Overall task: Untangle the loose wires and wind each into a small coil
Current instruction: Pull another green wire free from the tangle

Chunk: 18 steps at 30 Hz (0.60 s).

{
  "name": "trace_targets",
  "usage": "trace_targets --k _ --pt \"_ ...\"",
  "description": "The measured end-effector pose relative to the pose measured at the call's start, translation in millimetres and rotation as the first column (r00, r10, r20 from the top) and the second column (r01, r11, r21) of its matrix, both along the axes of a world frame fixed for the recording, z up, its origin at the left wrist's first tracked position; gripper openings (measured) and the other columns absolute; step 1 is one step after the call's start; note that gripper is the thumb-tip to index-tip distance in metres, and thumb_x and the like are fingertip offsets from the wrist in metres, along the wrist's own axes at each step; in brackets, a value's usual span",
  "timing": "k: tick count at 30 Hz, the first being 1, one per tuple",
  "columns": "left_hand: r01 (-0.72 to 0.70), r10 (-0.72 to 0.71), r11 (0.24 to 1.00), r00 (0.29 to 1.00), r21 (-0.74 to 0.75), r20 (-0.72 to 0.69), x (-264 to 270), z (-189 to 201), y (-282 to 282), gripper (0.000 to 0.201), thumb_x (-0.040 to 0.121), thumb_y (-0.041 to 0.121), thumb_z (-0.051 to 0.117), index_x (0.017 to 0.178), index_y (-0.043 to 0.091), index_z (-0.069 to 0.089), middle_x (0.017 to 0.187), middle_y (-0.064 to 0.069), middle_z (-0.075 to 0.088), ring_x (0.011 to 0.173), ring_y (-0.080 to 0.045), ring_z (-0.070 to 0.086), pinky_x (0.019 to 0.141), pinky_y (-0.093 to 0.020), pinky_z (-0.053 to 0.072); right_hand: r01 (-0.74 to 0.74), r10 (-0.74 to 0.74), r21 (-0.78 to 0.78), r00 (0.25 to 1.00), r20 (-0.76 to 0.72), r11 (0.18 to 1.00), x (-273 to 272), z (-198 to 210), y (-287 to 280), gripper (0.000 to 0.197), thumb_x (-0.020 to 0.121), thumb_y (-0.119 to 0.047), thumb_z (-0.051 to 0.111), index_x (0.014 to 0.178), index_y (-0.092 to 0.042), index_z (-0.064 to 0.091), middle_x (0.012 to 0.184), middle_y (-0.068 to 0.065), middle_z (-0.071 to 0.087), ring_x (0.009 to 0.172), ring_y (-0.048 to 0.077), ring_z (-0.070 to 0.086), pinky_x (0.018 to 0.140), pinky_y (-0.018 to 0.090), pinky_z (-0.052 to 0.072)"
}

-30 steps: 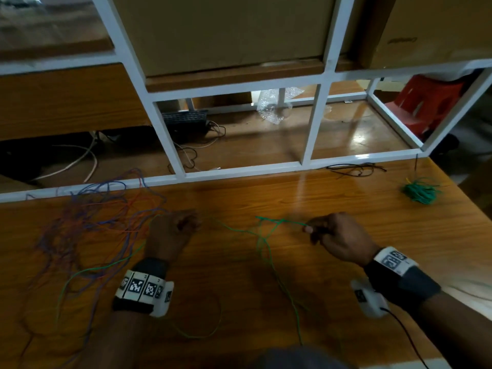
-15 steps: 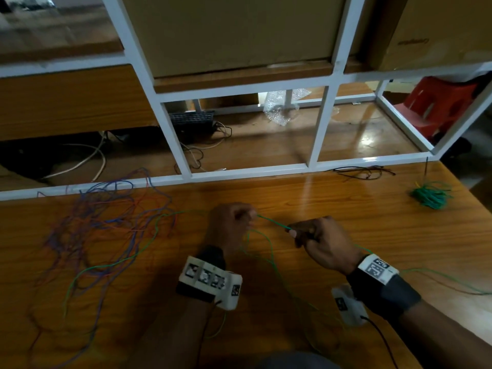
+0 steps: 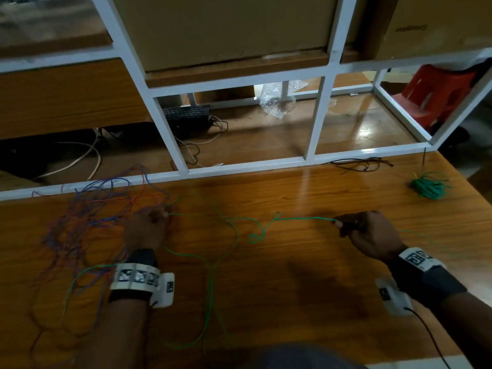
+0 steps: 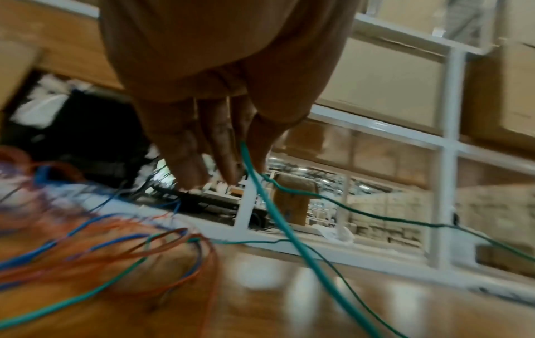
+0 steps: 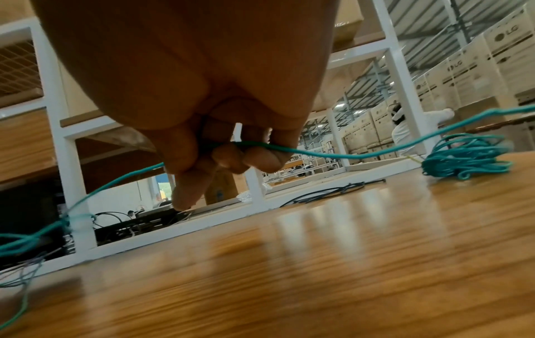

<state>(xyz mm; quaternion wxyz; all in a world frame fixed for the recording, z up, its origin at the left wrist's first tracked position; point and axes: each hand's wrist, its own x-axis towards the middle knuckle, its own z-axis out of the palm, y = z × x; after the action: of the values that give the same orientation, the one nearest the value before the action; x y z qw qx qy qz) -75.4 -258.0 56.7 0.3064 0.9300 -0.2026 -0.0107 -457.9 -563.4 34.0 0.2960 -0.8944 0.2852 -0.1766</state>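
Note:
A long green wire [image 3: 300, 219] runs across the wooden table between my two hands, with a loose loop near its middle [image 3: 262, 231]. My left hand [image 3: 157, 219] pinches it between thumb and fingers [image 4: 246, 146] at the edge of a tangle of blue and orange wires [image 3: 90, 214]. My right hand [image 3: 354, 227] grips the same green wire [image 5: 304, 152] in curled fingers, and the wire trails on to the right. More green wire lies in slack loops near the table's front edge [image 3: 210, 288].
A wound green coil [image 3: 427, 186] lies at the far right of the table, with thin black wire [image 3: 359, 165] beside the white metal frame [image 3: 239, 166]. Behind the frame are a keyboard [image 3: 186, 115], cables, cardboard boxes and a red stool [image 3: 436, 94].
My hands were close together half a second ago. They have moved apart, the left back to the tangle and the right to the right, drawing the green wire out between them.

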Motion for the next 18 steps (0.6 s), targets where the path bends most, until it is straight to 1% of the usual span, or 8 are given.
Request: trace_targets --k 3,6,9,11,13,14,16,18 --pt "0.175 -0.185 0.982 0.965 0.066 0.185 -38.4 0.5 -29.7 0.032 0.095 0.023 0.060 0.123 0.009 0.067 0.121 -0.020 0.066 0.109 -0.040 0.061 0.094 -0.048 0.048 0.010 -0.010 0.013 1.000 -0.018 1.000 19.6 -1.7 14.5 0.034 0.090 -0.050 0.052 0.071 -0.034 0.076 0.060 -0.010 0.070 0.053 0.008 0.064 0.054 0.032 0.052" --pt "0.440 -0.421 0.898 0.851 0.013 0.314 -84.2 10.9 -67.3 0.036 0.094 0.022 0.054 0.127 0.011 0.064 0.127 -0.013 0.064 0.119 -0.032 0.055 0.103 -0.045 0.044 0.044 -0.043 0.030 0.998 -0.038 0.999 34.9 -6.0 26.3 0.027 0.088 -0.049 0.056 0.072 -0.038 0.075 0.059 -0.005 0.070 0.051 0.013 0.064 0.053 0.035 0.053" --pt "0.660 -0.655 0.748 0.751 -0.067 0.079 -128.2 22.7 -103.0 0.042 0.092 0.039 0.066 0.131 0.022 0.063 0.134 -0.001 0.061 0.124 -0.018 0.052 0.103 -0.034 0.043 -0.004 0.004 0.035 1.000 -0.008 0.999 45.9 -3.3 33.5 0.024 0.092 -0.040 0.063 0.072 -0.050 0.071 0.067 -0.005 0.075 0.051 0.010 0.064 0.051 0.036 0.053" --pt "0.746 -0.749 0.660 0.646 -0.090 -0.148 -148.4 15.8 -121.6 0.048 0.089 0.041 0.071 0.133 0.025 0.061 0.137 0.003 0.061 0.125 -0.015 0.054 0.102 -0.035 0.046 -0.044 0.043 0.036 0.999 0.032 0.998 52.4 2.9 39.6 0.041 0.095 -0.029 0.068 0.066 -0.058 0.063 0.070 -0.007 0.076 0.052 0.005 0.064 0.052 0.029 0.049" --pt "0.754 -0.761 0.639 0.591 -0.152 -0.267 -156.1 1.0 -131.0 0.032 0.094 0.036 0.066 0.123 0.023 0.068 0.122 0.001 0.069 0.110 -0.012 0.062 0.091 -0.033 0.050 -0.071 0.068 0.047 0.996 0.060 0.996 56.8 9.7 43.3 0.048 0.097 -0.022 0.070 0.066 -0.058 0.063 0.071 -0.010 0.076 0.055 0.003 0.065 0.052 0.026 0.046" --pt "0.720 -0.757 0.649 0.581 -0.245 -0.299 -155.7 -6.0 -131.1 0.020 0.097 0.032 0.063 0.108 0.018 0.072 0.103 0.000 0.074 0.092 -0.009 0.066 0.079 -0.030 0.052 -0.062 0.058 0.053 0.995 0.081 0.997 57.2 12.8 41.8 0.046 0.098 -0.022 0.069 0.067 -0.057 0.065 0.075 -0.012 0.076 0.061 0.002 0.067 0.055 0.026 0.049" --pt "0.592 -0.721 0.693 0.578 -0.411 -0.383 -145.9 -20.0 -124.5 0.019 0.100 0.022 0.062 0.086 0.013 0.071 0.071 0.005 0.068 0.061 -0.004 0.062 0.062 -0.024 0.049 -0.007 0.000 0.063 0.994 0.105 0.998 50.4 18.0 30.4 0.036 0.099 -0.025 0.069 0.072 -0.049 0.072 0.077 -0.018 0.076 0.069 0.001 0.069 0.063 0.033 0.055" --pt "0.536 -0.696 0.718 0.557 -0.445 -0.452 -131.7 -25.8 -111.1 0.014 0.098 0.018 0.065 0.088 0.012 0.072 0.065 0.006 0.067 0.056 -0.005 0.060 0.059 -0.025 0.049 -0.004 0.003 0.015 0.996 0.086 1.000 37.3 22.1 18.9 0.039 0.098 -0.025 0.070 0.071 -0.052 0.068 0.072 -0.025 0.072 0.066 -0.001 0.067 0.060 0.030 0.053"
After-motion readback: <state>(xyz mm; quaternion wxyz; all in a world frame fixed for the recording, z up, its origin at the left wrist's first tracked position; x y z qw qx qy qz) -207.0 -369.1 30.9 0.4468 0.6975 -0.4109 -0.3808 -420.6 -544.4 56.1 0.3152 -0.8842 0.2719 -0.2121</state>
